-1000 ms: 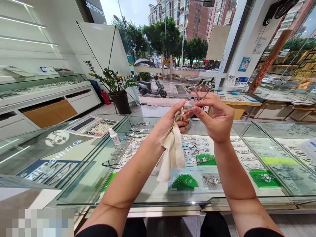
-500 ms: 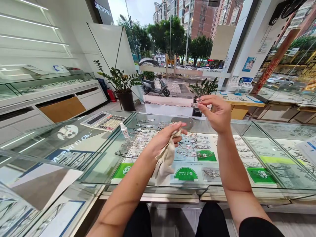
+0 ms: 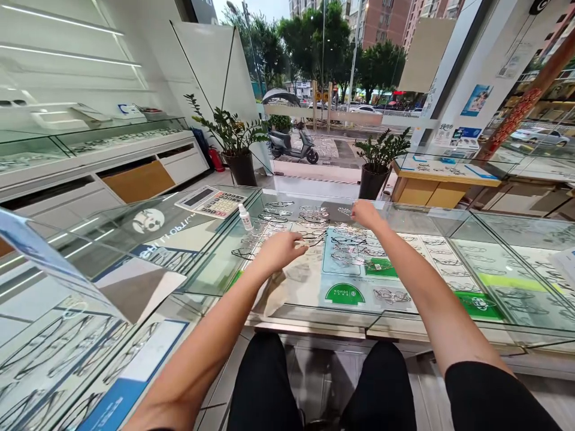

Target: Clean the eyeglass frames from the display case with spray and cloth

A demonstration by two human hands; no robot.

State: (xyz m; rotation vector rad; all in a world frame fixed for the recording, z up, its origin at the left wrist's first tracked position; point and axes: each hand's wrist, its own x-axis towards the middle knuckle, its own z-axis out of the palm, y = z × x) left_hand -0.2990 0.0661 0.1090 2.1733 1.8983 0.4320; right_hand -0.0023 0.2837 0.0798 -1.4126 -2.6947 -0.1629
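My right hand (image 3: 366,214) is low at the far side of the glass counter. Its fingers are closed on one end of a pair of thin-framed eyeglasses (image 3: 345,211), which point left. My left hand (image 3: 281,248) hovers over the left part of the counter, thumb and forefinger apart, nothing visible between them. A beige cloth (image 3: 273,296) lies beneath that wrist at the front of the glass, partly hidden by the forearm. Left of the hand, a small white spray bottle (image 3: 245,216) stands upright. Several eyeglasses (image 3: 348,241) are laid out around and between my hands.
A calculator (image 3: 211,202) rests on the counter at the far left. Closer in, an upright mirror-like panel (image 3: 58,263) rises beside trays of eyeglasses. Green cards (image 3: 345,294) sit inside the case. Beyond it stand two potted plants (image 3: 375,179) by the window.
My right hand has come down with the eyeglasses from above the counter to its far side. The left hand and the cloth have shifted left and lower. The view has tilted slightly down.
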